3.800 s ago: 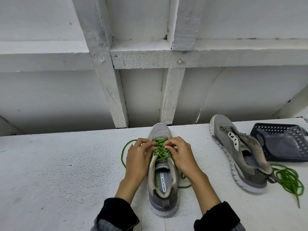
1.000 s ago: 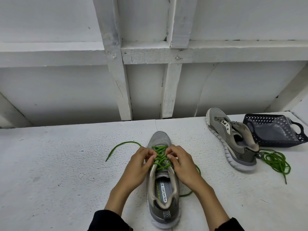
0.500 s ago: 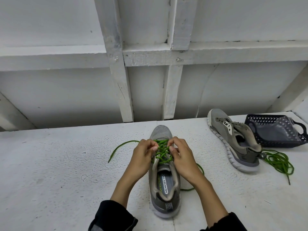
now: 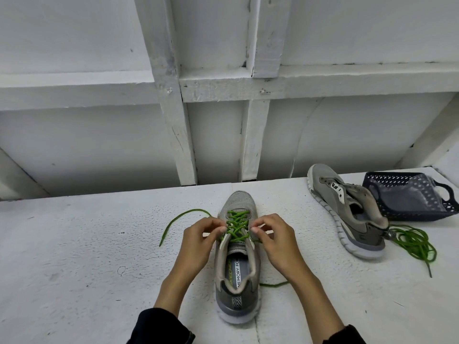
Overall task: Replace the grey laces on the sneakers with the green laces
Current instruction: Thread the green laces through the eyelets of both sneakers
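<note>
A grey sneaker [image 4: 237, 284] stands toe-away in front of me on the white surface, with a green lace [image 4: 237, 225] crisscrossed through its eyelets. My left hand [image 4: 198, 242] pinches the lace at the shoe's left eyelet row. My right hand [image 4: 275, 240] pinches it at the right eyelet row. One loose lace end [image 4: 178, 219] curves off to the left; another trails out near my right wrist. A second grey sneaker [image 4: 347, 212] lies tipped on its side at the right, without a lace. A second green lace [image 4: 414, 244] lies bunched behind its heel.
A dark perforated plastic basket [image 4: 409, 214] holding a clear bag sits at the far right, touching the second sneaker. A white wall with wooden beams [image 4: 173, 115] rises just behind the work surface [image 4: 74, 256].
Both hands stay at the eyelets with small finger shifts. The left loose lace end has been drawn shorter since the oldest frame. The camera view shifted slightly.
</note>
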Demonstrator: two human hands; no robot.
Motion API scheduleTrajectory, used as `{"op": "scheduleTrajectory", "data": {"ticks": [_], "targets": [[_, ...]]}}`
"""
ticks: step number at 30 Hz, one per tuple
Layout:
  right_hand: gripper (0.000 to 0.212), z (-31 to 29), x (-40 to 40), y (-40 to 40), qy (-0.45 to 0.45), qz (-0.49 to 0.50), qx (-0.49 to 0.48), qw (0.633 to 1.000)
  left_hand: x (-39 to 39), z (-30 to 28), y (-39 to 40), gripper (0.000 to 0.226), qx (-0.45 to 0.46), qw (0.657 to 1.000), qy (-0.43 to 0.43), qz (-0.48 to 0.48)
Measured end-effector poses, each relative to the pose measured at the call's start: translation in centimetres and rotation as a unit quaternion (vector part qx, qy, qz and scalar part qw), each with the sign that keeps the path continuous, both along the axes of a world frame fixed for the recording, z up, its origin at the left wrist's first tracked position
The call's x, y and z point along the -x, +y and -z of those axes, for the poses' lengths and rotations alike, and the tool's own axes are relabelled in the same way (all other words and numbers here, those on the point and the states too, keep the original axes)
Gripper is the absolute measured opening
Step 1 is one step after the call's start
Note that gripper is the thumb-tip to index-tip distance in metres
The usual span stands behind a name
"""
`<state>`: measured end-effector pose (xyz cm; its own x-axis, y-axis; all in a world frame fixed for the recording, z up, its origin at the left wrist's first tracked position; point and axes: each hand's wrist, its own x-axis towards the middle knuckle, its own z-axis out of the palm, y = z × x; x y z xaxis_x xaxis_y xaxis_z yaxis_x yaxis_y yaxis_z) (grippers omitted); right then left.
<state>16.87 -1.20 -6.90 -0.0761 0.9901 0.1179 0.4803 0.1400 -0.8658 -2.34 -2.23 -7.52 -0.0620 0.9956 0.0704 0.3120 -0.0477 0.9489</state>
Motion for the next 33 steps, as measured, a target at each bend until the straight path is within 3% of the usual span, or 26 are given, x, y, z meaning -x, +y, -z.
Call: {"op": "scheduleTrajectory", "data": {"ticks": [8, 12, 21, 27, 33], "targets": [[0.013, -0.2, 1.0, 0.5, -0.003, -0.03, 0.019, 0.999, 0.0, -0.3, 0.7, 0.022, -0.007, 0.996, 0.067, 0.051], [0.02, -0.7, 1.1, 0.4, -0.038, -0.064, 0.011, 0.997, 0.0, -0.4, 0.7, 0.014, 0.01, 0.994, 0.079, 0.07], [0.025, -0.3, 0.3, 0.7, 0.077, -0.066, 0.105, 0.989, 0.4, -1.3, 0.2, 0.015, 0.107, 0.982, -0.09, 0.123], [0.028, -0.2, 0.2, 0.7, 0.137, -0.063, 0.131, 0.98, 0.6, -1.5, 0.4, 0.014, 0.143, 0.972, -0.137, 0.126], [0.019, 0.4, 0.4, 1.0, 0.119, -0.041, 0.103, 0.987, 0.8, -1.6, 0.8, 0.012, 0.136, 0.977, -0.135, 0.098]]}}
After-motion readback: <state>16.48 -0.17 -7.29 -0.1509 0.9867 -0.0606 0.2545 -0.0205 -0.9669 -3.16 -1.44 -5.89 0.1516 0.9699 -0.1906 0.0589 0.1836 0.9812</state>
